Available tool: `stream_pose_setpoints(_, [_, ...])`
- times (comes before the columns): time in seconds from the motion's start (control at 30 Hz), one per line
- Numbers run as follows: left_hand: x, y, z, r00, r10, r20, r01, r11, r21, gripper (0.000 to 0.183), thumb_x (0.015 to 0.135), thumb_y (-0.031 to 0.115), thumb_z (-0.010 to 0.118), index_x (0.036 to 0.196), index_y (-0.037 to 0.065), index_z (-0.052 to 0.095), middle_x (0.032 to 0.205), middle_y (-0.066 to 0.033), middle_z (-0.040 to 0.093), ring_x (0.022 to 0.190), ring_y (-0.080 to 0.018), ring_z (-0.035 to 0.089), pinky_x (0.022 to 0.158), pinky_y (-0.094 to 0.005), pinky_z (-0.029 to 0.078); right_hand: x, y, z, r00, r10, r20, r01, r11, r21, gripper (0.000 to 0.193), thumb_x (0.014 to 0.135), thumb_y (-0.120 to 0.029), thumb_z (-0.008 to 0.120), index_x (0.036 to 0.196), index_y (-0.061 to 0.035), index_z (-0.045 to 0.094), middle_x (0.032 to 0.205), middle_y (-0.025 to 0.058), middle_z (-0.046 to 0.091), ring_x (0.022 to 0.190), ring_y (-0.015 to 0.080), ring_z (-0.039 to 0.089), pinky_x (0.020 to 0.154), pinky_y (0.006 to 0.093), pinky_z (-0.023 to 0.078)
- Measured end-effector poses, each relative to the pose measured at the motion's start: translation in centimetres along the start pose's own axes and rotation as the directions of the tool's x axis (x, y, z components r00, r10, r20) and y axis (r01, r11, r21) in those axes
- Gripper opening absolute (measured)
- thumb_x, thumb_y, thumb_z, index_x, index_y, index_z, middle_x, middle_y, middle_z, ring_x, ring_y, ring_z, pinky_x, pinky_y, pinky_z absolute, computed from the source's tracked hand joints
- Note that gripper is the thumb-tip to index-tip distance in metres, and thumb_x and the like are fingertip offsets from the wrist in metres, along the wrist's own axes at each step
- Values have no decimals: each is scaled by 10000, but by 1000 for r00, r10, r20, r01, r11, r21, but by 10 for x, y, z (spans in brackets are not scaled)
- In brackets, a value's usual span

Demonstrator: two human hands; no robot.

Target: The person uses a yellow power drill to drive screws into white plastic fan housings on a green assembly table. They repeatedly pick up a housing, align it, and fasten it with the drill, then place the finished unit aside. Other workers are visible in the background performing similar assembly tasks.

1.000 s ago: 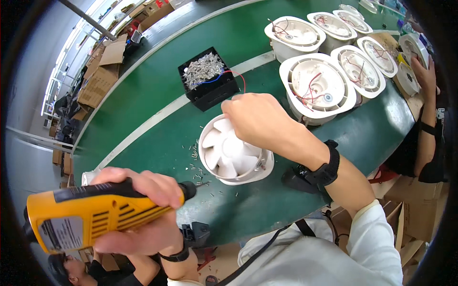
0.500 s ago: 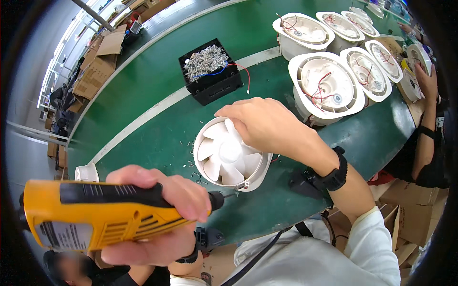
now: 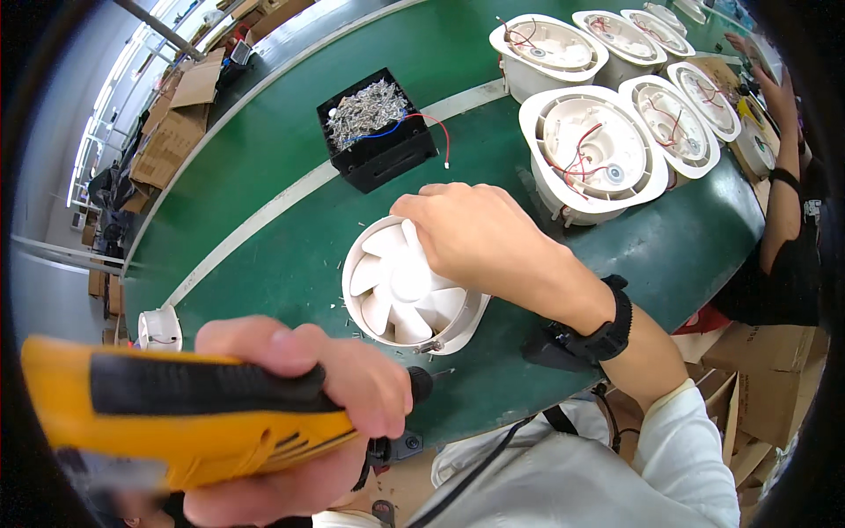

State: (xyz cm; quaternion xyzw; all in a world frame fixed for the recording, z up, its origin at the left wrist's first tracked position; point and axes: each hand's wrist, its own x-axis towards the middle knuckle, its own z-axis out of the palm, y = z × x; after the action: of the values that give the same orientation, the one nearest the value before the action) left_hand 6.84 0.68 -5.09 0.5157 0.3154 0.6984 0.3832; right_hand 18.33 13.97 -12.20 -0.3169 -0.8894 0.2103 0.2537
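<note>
Head view: our left grip (image 3: 361, 380) clasps a yellow-black power screwdriver (image 3: 207, 387), our right grip (image 3: 480, 236) pinches a white plastic housing (image 3: 459, 332), white fan (image 3: 408, 281) seated, screwing seemingly pending.

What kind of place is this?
Probably a factory workshop: you can see a power tool, a box full of screws, and matching white casings grouped on the table.
</note>
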Motion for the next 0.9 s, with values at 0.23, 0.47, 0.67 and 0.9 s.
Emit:
stream_pose_setpoints(0.23, [0,2,6,973,183,-143,-145,959,245,776,813,717,452,1128,15,354,592,-69,462,406,-154,444,375,-259,373,-1,1,1,1000,22,-22,-22,1000,-3,198,794,-62,506,952,-18,617,810,156,618,736,356,622,628,436,510])
stream_pose_setpoints(0.47, [1,31,-12,974,192,-118,-179,977,113,652,867,605,493,1139,24,376,584,-55,412,401,-141,401,376,-250,356,-43,-26,-28,925,-210,-318,257,960,112,185,775,-107,669,941,-55,607,748,69,548,623,245,601,503,339,484])
stream_pose_setpoints(0.67, [-7,50,-26,960,254,-117,-255,967,9,562,922,525,456,1137,13,370,584,-35,412,391,-108,387,356,-228,352,-100,-49,15,951,-270,-147,302,910,283,131,800,-125,627,880,-52,554,740,54,521,599,191,590,460,303,472])
stream_pose_setpoints(0.9, [-16,62,-30,953,265,-145,-263,964,36,543,926,507,458,1119,6,372,594,-23,411,403,-95,403,370,-218,351,-103,-52,33,923,-260,-283,353,866,353,66,793,-72,607,843,-51,570,732,54,511,596,210,583,484,329,483])
